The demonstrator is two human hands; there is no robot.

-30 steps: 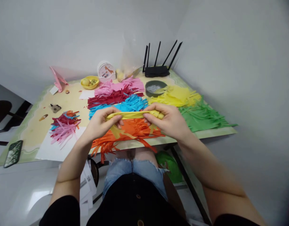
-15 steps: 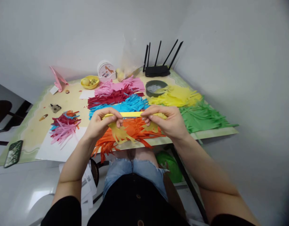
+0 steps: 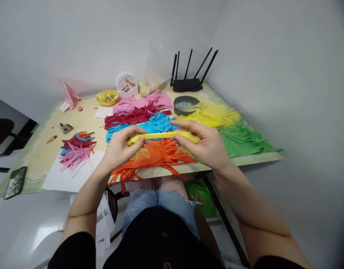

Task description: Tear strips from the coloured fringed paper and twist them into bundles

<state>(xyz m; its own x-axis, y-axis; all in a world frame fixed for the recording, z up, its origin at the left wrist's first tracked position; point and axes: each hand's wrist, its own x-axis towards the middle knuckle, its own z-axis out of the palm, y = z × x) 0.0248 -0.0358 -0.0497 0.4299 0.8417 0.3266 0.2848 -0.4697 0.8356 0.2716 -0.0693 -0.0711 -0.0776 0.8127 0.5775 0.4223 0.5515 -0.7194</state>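
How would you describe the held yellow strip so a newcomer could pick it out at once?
Find the table, then the orange paper at its near edge. Just above it in view, the left hand and right hand hold the yellow strip. Unlike the wide yellow paper by the bowl, it is narrow.

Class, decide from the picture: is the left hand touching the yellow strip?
Touching. The head view shows the left hand gripping one end of the yellow strip, with no gap between them.

No legible text, blurred lettering [image 3: 129, 89] on white container [image 3: 122, 79], tiny red print [image 3: 102, 127] on table [image 3: 86, 121]
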